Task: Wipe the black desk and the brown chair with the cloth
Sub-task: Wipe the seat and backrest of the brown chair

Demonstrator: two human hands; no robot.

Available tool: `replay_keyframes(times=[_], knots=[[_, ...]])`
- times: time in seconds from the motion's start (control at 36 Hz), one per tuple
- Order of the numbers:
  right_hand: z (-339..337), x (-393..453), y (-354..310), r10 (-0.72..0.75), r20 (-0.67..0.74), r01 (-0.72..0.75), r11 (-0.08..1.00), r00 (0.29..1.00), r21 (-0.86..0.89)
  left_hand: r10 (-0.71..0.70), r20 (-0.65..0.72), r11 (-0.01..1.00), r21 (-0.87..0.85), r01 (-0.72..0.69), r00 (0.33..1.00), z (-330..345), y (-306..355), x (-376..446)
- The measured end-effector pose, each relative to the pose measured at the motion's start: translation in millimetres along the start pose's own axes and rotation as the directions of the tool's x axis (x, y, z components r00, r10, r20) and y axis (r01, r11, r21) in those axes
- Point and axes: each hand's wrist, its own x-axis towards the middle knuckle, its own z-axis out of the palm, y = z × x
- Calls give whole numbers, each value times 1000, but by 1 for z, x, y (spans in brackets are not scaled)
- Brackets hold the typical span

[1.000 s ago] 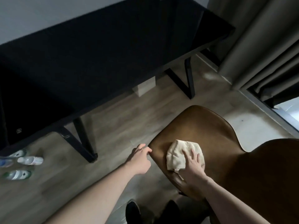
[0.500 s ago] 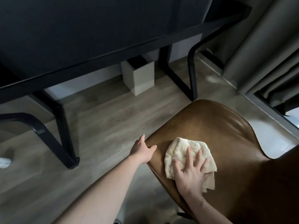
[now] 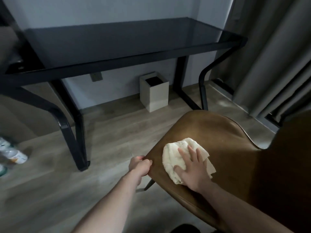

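Note:
The brown chair (image 3: 217,132) fills the lower right, its seat facing me and its back rising dark at the right edge. A crumpled cream cloth (image 3: 173,153) lies on the seat near its left edge. My right hand (image 3: 191,169) lies flat on the cloth with fingers spread, pressing it onto the seat. My left hand (image 3: 139,165) is closed around the seat's left rim. The black desk (image 3: 126,39) with a dark glass top and black legs stands beyond the chair against the wall.
A small beige bin (image 3: 154,91) sits on the wood floor under the desk. Several plastic bottles (image 3: 11,153) lie on the floor at the far left. Grey curtains (image 3: 269,56) hang at the right.
My view has dropped lower, so the desk now shows from the side. My left hand has closed onto the seat's rim. My right hand stays on the cloth, which has shifted slightly on the seat.

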Motion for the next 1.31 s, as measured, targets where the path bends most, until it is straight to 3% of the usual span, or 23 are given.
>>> replay_keyframes(times=[0.17, 0.33, 0.44, 0.56, 0.67, 0.92, 1.11, 1.31], knots=[[2, -48, -3, -5, 108, 5, 1000, 994, 2, -32, -33, 996, -85, 29, 999, -15, -34, -16], [-7, -78, 11, 194, 159, -193, 981, 968, -17, -6, -46, 996, -91, 2, 999, -24, -33, -41], [-11, -78, 18, 349, 113, -353, 936, 930, 16, 34, 1, 999, 14, -34, 999, -23, -29, -36], [2, -64, 14, 409, 84, -413, 910, 909, 31, 70, 179, 947, 297, -122, 981, -21, -20, -34], [10, -47, 4, 352, 47, -351, 936, 935, -16, 62, 311, 885, 422, -196, 948, -20, -23, -24], [17, 10, -47, 18, 122, -12, 999, 992, -48, 132, 315, 875, 409, -260, 940, -18, -31, -2], [11, 0, -43, 45, 146, -36, 997, 988, -61, 124, 313, 881, 402, -249, 942, -17, -23, -16], [11, -29, -40, 107, 163, -110, 994, 981, 7, 161, 265, 819, 502, -278, 951, -12, -23, -37]])
